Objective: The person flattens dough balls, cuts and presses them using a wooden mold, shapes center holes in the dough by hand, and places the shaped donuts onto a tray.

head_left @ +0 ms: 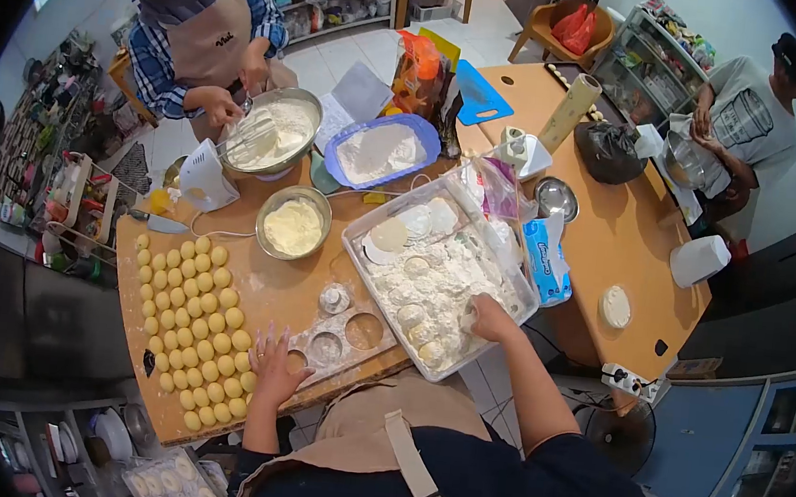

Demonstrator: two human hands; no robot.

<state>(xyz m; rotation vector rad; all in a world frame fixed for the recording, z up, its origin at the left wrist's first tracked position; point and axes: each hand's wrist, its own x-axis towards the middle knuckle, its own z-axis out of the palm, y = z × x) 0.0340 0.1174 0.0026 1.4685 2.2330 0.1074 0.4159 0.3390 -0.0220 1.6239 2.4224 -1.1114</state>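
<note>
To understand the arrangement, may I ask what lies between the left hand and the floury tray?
The head view shows a board with round holes between left hand and tray.

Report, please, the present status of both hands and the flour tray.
Left hand, fingers spread, at the holed board. Right hand in the flour tray, any grip hidden. Flour-covered round pieces lie in the tray; tissue pack beside it.
</note>
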